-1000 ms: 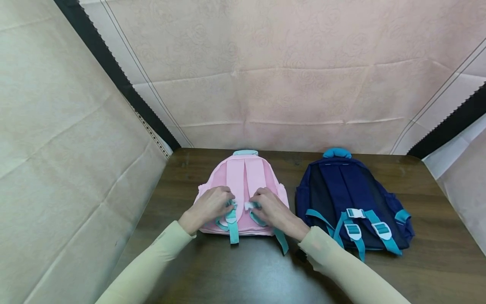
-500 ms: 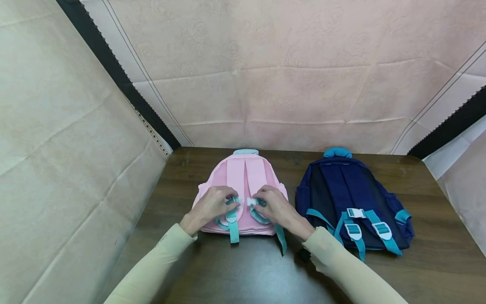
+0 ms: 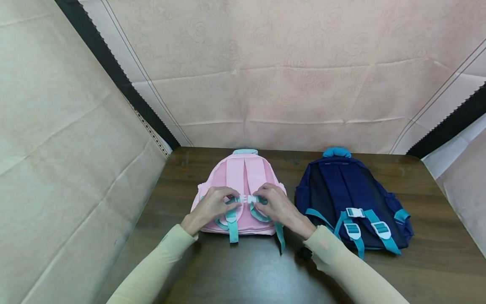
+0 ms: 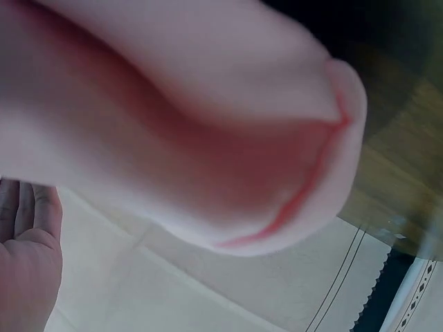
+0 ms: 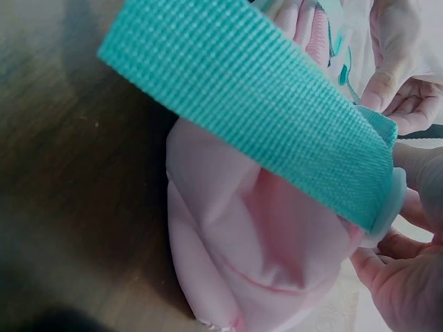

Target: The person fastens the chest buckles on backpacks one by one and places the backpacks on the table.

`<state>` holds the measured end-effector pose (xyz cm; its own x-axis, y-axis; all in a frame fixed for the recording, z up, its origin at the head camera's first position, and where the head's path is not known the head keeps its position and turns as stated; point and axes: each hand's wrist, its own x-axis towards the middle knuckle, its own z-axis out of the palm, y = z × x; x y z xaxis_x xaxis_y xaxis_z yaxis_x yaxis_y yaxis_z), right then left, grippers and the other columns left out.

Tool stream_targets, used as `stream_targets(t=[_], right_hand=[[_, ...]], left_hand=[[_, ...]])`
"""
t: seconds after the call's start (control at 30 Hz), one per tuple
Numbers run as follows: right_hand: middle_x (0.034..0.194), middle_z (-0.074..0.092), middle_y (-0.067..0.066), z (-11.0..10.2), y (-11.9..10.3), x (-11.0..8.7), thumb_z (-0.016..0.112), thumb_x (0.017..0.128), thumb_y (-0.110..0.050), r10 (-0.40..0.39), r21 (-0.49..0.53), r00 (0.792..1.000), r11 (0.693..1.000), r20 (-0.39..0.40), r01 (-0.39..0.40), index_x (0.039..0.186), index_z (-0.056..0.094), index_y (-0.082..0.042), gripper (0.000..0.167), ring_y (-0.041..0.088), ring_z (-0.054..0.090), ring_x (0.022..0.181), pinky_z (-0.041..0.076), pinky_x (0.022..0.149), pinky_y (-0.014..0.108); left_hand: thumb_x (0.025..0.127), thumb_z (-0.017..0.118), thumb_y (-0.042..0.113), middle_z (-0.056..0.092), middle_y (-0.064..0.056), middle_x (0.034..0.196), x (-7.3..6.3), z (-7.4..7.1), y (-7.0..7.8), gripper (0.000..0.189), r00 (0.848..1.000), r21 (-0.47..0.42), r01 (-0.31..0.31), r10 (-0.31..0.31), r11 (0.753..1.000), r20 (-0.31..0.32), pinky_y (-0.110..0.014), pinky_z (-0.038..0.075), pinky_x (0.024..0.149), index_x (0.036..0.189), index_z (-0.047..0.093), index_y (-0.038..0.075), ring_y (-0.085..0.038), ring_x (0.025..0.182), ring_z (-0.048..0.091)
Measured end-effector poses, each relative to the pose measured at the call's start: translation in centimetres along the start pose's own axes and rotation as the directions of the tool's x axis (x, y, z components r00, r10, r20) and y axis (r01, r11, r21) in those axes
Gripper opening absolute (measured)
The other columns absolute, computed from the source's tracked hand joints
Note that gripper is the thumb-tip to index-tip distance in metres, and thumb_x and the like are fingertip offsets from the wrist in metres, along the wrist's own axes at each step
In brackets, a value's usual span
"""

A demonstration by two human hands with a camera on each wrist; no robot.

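A small pink backpack (image 3: 219, 179) lies strap side up on the brown table. My left hand (image 3: 212, 206) pinches the teal strap at the left white buckle half (image 3: 243, 198). Opposite it, my right hand (image 3: 276, 207) pinches the strap behind the other white buckle half (image 3: 252, 199). These two buckle pieces face each other end to end, right at one another. In the right wrist view a teal strap end (image 5: 256, 104) crosses close in front of the pink cloth. Blurred pink cloth (image 4: 228, 131) fills most of the left wrist view.
To the right lies a navy backpack (image 3: 341, 185) with teal straps, its white chest buckle (image 3: 355, 213) fastened. Beneath both bags is the wooden table (image 3: 235, 274). Pale cloth walls (image 3: 296, 93) stand at the back and sides. A small black object (image 3: 305, 253) shows beside the right cuff.
Both hands have raised the straps slightly, and the two white buckle halves have come together from a gap. The navy backpack has stayed put.
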<state>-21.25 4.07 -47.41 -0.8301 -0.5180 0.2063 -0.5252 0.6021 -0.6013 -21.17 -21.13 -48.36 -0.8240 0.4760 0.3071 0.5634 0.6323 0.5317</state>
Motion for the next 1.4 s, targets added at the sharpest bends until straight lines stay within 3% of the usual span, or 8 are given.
stream_targets(t=[0.23, 0.67, 0.93, 1.17, 1.4], right_hand=[[0.111, 0.077, 0.013, -0.13, -0.10, 0.09, 0.084, 0.094, -0.008, 0.014, 0.001, 1.000, 1.000, 0.005, -0.014, 0.119, 0.082, -0.001, 0.026, 0.019, 0.066, 0.095, 0.065, 0.089, 0.040], [0.113, 0.077, 0.013, -0.22, -0.23, 0.16, 0.085, 0.094, -0.008, 0.022, 0.000, 1.000, 1.000, 0.000, -0.022, 0.119, 0.082, -0.001, 0.027, 0.020, 0.067, 0.098, 0.065, 0.091, 0.040], [0.114, 0.076, 0.012, -0.20, -0.05, 0.09, 0.084, 0.095, -0.008, 0.004, 0.029, 1.000, 1.000, -0.013, -0.004, 0.120, 0.082, -0.002, 0.026, 0.019, 0.066, 0.098, 0.065, 0.090, 0.040], [0.116, 0.075, 0.012, -0.23, 0.21, 0.11, 0.082, 0.098, -0.011, -0.020, 0.038, 1.000, 0.999, -0.001, 0.020, 0.123, 0.080, -0.002, 0.027, 0.020, 0.065, 0.101, 0.062, 0.091, 0.037], [0.119, 0.074, 0.013, -0.15, 0.44, 0.19, 0.080, 0.100, -0.013, -0.018, 0.056, 1.000, 0.998, 0.010, 0.017, 0.125, 0.079, -0.003, 0.027, 0.022, 0.065, 0.104, 0.062, 0.094, 0.041]], left_hand=[[0.089, 0.091, 0.011, 0.085, -0.007, 0.101, 0.14, 0.12, 0.11, 0.018, 1.000, -0.022, -0.023, 0.023, 0.999, -0.004, -0.037, 0.067, 0.085, 0.104, 0.083, 0.006, -0.016, 0.088, 0.078], [0.087, 0.092, 0.011, 0.085, -0.006, 0.100, 0.15, 0.29, 0.05, 0.015, 1.000, -0.091, -0.005, 0.003, 0.996, -0.028, -0.035, 0.066, 0.081, 0.098, 0.083, 0.008, -0.016, 0.087, 0.079], [0.088, 0.092, 0.014, 0.086, -0.006, 0.104, 0.17, 0.37, -0.09, 0.026, 0.999, -0.111, 0.022, -0.025, 0.994, -0.032, -0.036, 0.067, 0.085, 0.112, 0.084, 0.008, -0.021, 0.092, 0.082], [0.086, 0.093, 0.013, 0.086, -0.007, 0.107, 0.15, 0.53, -0.43, 0.031, 0.998, -0.111, 0.003, -0.009, 0.994, -0.056, -0.038, 0.067, 0.087, 0.114, 0.084, 0.007, -0.019, 0.094, 0.081], [0.090, 0.091, 0.018, 0.082, -0.004, 0.103, 0.07, 0.44, -0.51, 0.028, 0.999, -0.077, 0.052, -0.052, 0.996, -0.002, -0.038, 0.067, 0.088, 0.116, 0.084, 0.010, -0.014, 0.090, 0.072]])
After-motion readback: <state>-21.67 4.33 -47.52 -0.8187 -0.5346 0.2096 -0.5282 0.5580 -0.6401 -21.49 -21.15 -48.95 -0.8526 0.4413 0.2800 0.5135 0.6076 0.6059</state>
